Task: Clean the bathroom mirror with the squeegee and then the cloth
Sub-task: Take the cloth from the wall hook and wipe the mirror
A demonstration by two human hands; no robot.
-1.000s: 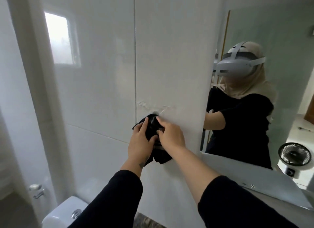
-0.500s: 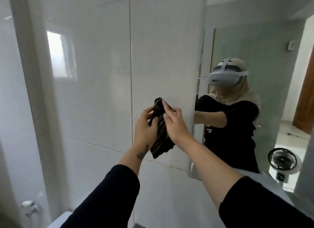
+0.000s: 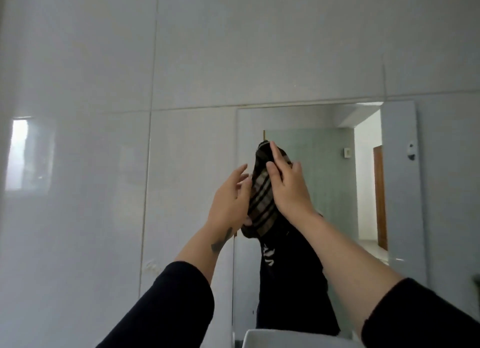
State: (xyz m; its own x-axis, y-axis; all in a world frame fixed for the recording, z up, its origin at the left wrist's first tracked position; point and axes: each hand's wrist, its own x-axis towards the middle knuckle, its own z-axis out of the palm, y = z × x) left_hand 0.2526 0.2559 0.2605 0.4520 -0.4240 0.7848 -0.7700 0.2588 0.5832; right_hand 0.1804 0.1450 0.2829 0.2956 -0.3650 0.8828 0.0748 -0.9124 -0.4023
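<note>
Near the centre of the frame, both hands are raised in front of the mirror (image 3: 324,192), a frameless rectangular pane set flush in a wall of large glossy pale tiles (image 3: 91,75) with thin grout lines. The cloth (image 3: 261,199) hangs between the hands: a soft, limp, dark fabric with lighter plaid stripes, bunched into a long vertical fold whose top reaches above the fingertips and whose lower end droops below the left wrist.

The right hand (image 3: 288,189) lies over the cloth's right side, fingers nearly straight and pressed flat on the fabric, the thumb tucked against the stripes, so it holds the cloth by pressing rather than by a closed fist. The left hand (image 3: 228,205) sits just left of the cloth with fingers spread and loosely curved; its fingertips touch the fabric's edge (whether they actually pinch it cannot be told). A dark mark shows on the left wrist.

Both forearms are bare, with black sleeves (image 3: 176,303) pushed up. At the bottom edge, the white curved rim of a basin (image 3: 285,338) shows.
</note>
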